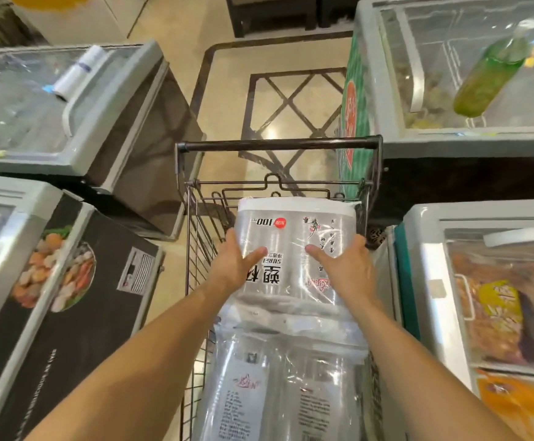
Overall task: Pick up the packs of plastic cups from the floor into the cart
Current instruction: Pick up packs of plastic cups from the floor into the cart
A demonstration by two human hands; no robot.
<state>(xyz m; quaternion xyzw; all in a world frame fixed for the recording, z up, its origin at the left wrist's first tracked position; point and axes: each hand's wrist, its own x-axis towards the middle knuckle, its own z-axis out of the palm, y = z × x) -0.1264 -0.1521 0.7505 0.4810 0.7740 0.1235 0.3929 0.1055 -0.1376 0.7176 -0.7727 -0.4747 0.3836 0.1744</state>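
Note:
A clear pack of plastic cups [294, 230] with black print and a red "100" dot lies over the wire cart [278, 146], at its far half. My left hand [235, 265] grips the pack's left side, thumb on top. My right hand [345, 268] grips its right side, thumb on top as well. Beneath and nearer to me lies a second pack of cups [284, 383] inside the cart, partly covered by the upper pack.
Glass-topped chest freezers hem the cart in: two on the left [78, 128] [52, 281] and two on the right [469, 90] [488, 297]. A green bottle [488, 78] lies on the far right freezer. Beige tiled floor [291, 100] stretches ahead of the cart.

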